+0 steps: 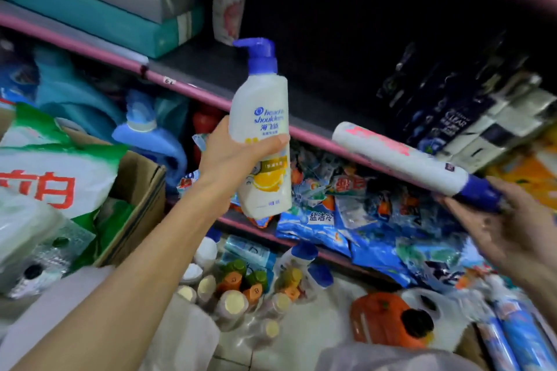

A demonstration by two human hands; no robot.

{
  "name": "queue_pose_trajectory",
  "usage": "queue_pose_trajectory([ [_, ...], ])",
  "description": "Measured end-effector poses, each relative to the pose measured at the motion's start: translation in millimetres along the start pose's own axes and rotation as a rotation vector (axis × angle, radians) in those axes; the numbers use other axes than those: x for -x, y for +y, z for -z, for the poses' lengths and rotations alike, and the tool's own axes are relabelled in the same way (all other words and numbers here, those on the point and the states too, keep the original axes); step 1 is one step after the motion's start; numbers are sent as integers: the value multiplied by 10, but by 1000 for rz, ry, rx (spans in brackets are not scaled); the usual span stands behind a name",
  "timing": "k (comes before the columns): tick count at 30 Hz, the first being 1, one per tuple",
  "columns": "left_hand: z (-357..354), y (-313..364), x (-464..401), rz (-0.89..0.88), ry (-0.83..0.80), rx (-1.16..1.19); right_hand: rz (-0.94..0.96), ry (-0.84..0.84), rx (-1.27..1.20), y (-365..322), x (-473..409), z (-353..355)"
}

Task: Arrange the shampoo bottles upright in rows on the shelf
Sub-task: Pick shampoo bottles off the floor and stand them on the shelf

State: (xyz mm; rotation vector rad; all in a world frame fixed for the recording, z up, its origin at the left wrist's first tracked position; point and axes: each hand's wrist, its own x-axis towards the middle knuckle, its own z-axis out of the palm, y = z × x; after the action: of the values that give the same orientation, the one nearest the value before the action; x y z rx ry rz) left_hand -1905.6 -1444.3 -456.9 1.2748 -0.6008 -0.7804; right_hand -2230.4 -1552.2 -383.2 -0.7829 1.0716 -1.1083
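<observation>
Holding one white pump bottle (pixel 261 141) upright, the left hand (pixel 238 153) grips its middle; the right hand (pixel 494 214) clasps a second bottle (pixel 401 156) by its blue cap, lying tilted across the shelf (pixel 211 96) front edge. Neither stands shelved; dark bottles (pixel 437 111) already line the right end.

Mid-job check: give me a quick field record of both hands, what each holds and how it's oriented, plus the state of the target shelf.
left hand: grips lemon-label shampoo bottle round its middle, upright, pump on top
right hand: holds second white bottle by its blue cap end, lying tilted, base toward the shelf
shelf: pink-edged, dark; dark boxed bottles at right
bottles placed: neither held bottle yet
</observation>
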Motion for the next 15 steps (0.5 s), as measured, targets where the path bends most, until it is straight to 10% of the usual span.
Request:
queue_pose_trajectory([
  [9, 219, 34, 20, 52, 31, 136, -109, 76, -234, 374, -507, -1204],
  [15, 310, 35, 36, 19, -24, 39, -419, -69, 78, 423, -386, -1398],
])
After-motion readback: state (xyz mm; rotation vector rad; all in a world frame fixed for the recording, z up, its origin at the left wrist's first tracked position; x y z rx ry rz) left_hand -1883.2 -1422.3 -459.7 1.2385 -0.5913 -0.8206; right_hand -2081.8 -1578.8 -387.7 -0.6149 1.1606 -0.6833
